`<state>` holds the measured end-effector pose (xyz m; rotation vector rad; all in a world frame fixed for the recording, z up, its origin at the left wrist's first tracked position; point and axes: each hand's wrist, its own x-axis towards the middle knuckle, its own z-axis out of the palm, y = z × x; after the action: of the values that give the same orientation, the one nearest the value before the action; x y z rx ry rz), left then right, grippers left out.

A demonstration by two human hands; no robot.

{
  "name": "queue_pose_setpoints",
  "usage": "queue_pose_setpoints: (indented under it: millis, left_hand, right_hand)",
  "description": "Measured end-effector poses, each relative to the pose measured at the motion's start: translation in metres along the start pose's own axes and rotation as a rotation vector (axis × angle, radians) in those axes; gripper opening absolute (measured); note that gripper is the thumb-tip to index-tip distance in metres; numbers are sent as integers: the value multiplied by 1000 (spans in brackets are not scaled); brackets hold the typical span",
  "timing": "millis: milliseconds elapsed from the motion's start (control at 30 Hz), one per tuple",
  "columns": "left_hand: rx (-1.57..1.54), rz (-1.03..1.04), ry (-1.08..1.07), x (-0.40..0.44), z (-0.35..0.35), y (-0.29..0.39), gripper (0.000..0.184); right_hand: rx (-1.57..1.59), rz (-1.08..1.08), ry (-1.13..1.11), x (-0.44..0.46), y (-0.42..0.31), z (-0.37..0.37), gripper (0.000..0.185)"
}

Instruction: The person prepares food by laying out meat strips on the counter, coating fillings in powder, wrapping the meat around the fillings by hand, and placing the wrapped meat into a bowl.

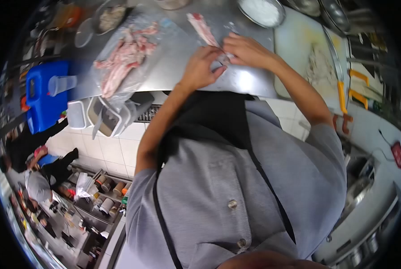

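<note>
A long strip of pink and white raw meat [201, 28] lies on the steel table [178, 62]. Its near end runs between my two hands. My left hand [202, 67] is at the left of that end, fingers curled, with a gap between thumb and fingertips. Close beside it, my right hand [245, 50] has its fingers pinched on the strip's near end. Some clear, shiny material shows between the hands. More raw meat [128, 56] is piled on a clear plastic sheet to the left.
A metal bowl of white stuff [262, 11] stands behind my right hand. To the right, a cutting board [294, 33] bears scraps and a yellow-handled knife [342, 96]. At left are a blue container [45, 110] and plastic tubs [77, 114]. Other people [39, 184] are beyond.
</note>
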<state>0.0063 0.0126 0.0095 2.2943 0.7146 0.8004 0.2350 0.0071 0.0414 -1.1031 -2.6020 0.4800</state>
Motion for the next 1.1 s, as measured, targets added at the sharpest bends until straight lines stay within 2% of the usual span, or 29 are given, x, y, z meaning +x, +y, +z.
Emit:
queue_pose_setpoints:
  millis: [67, 200, 300, 367, 433, 500, 567, 667, 833, 900, 967, 1000, 1067, 1100]
  left_hand:
    - [107, 12, -8, 4, 0, 6, 43]
    - [190, 6, 35, 4, 10, 6, 47]
    - [231, -42, 68, 3, 18, 3, 40]
    - [154, -5, 180, 2, 25, -6, 33]
    - [100, -15, 206, 3, 25, -10, 29]
    - [49, -28, 234, 3, 25, -10, 25]
    - [-174, -245, 208, 3, 23, -8, 22]
    - [-137, -358, 176, 6, 17, -3, 23]
    - [-107, -342, 202, 5, 18, -11, 25]
    - [-135, -357, 223, 5, 17, -11, 25]
    - [-317, -529, 259, 6, 16, -9, 29]
    - [-316, -531, 262, 4, 15, -9, 29]
    - [232, 28, 327, 0, 13, -8, 30]
    - [231, 25, 328, -1, 12, -5, 30]
  right_hand:
    - [50, 2, -15, 5, 6, 1, 24]
    - [137, -14, -21, 10, 17, 2, 20]
    - [187, 56, -64, 12, 15, 1, 16]
    - [196, 81, -55, 11, 14, 2, 15]
    - [203, 106, -47, 8, 14, 3, 15]
    - [361, 164, 135, 5, 16, 8, 21]
    - [303, 184, 112, -4, 18, 8, 25]
    - [229, 177, 138, -11, 6, 13, 30]
    - [161, 235, 189, -5, 4, 31, 29]
    - [178, 194, 154, 4, 12, 30, 23]
    - [191, 207, 120, 11, 14, 26, 21]
    - [202, 226, 85, 13, 14, 25, 19]
    - [190, 223, 70, 18, 17, 24, 19]
    - [179, 224, 57, 20, 17, 23, 18]
